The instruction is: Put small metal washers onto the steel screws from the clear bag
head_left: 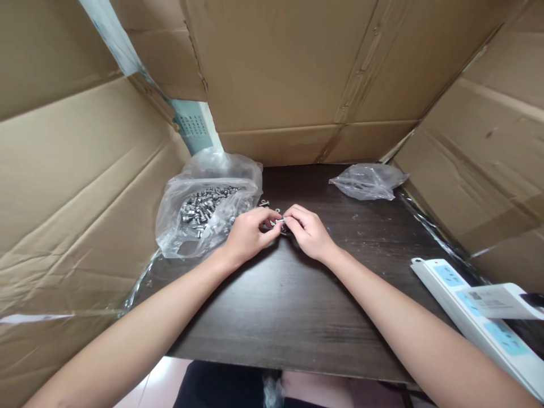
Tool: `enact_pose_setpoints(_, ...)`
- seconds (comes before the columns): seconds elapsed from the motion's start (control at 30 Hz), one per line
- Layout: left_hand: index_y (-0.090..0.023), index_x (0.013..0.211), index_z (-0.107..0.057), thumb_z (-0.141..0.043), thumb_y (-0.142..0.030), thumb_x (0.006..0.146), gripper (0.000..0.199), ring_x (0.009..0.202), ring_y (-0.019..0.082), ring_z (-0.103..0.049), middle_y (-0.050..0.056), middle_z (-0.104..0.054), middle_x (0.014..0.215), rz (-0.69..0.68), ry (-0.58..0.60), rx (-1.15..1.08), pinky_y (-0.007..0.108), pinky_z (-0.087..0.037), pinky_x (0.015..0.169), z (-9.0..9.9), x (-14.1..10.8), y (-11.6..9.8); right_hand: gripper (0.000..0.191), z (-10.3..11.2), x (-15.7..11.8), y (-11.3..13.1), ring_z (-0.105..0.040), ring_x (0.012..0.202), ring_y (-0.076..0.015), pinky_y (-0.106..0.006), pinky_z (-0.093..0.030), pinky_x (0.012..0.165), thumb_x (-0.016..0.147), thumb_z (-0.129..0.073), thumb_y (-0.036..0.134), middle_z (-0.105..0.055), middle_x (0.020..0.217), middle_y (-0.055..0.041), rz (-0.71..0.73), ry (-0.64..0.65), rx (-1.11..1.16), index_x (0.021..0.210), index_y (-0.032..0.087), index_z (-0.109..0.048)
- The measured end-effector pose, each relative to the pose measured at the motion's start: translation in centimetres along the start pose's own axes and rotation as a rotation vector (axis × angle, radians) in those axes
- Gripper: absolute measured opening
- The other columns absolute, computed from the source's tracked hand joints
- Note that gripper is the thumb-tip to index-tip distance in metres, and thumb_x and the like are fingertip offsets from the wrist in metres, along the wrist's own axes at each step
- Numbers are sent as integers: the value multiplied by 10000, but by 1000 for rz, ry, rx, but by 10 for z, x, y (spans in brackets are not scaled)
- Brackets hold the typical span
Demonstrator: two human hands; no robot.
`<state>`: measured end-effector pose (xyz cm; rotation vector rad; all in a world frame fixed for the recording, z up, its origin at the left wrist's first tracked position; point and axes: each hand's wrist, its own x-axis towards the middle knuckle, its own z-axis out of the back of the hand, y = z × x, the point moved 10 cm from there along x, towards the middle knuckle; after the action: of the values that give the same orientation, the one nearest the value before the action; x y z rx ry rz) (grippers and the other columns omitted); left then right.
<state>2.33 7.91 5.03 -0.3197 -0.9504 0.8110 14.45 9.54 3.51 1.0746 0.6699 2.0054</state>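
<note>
My left hand (pixel 250 232) and my right hand (pixel 309 229) meet over the middle of the dark table. Between their fingertips is a small shiny metal bolt (pixel 279 221), pinched from both sides. Some loose metal pieces lie under and just behind the fingers, among them a bolt (pixel 264 203) and a small ring-shaped piece (pixel 277 210). Left of my left hand sits an opened clear plastic bag (pixel 170 209) with many metal bolts (pixel 206 205) in it. The fingers partly cover what they hold, so its far details cannot be made out.
A second clear plastic bag (pixel 369 181) lies at the back right of the table (pixel 263 317). A white power strip (pixel 480 317) with a paper tag (pixel 495 300) runs along the right edge. Cardboard walls (pixel 276 68) enclose the back and both sides.
</note>
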Motion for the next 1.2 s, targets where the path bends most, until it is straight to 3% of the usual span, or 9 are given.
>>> enact_pose_setpoints(0.23,-160,951,-725,-710,-189,890,69,681,108,-682,11,-751,843,57,-44,-23,206,-559,670,2,-1,5,235,1,0,0,-577,767,-172,-301,-431,716,999,-473,234,-602,820,-38,-1,-9,-11,805,191,-598)
enact_pose_setpoints(0.77,-161,904,-686,-684,-186,868,44,629,99,-609,-4,-694,771,67,40,-14,206,-486,613,-6,0,6,238,-3,0,0,-550,744,-166,-302,-409,705,988,-462,220,-571,796,-32,13,27,-7,770,193,-553)
enact_pose_setpoints(1.0,-162,868,-722,-707,-214,827,68,635,106,-621,5,-718,763,219,29,-167,203,-489,596,-6,0,18,243,-4,0,0,-546,740,-166,-304,-405,703,986,-457,232,-564,790,-29,1,33,2,767,193,-555)
enact_pose_setpoints(1.2,-162,859,-741,-719,-240,813,93,665,113,-634,12,-726,767,267,22,-228,206,-495,617,-5,1,22,202,1,1,-6,-561,765,-174,-309,-421,719,953,-483,254,-599,812,-32,-52,0,40,796,194,-594)
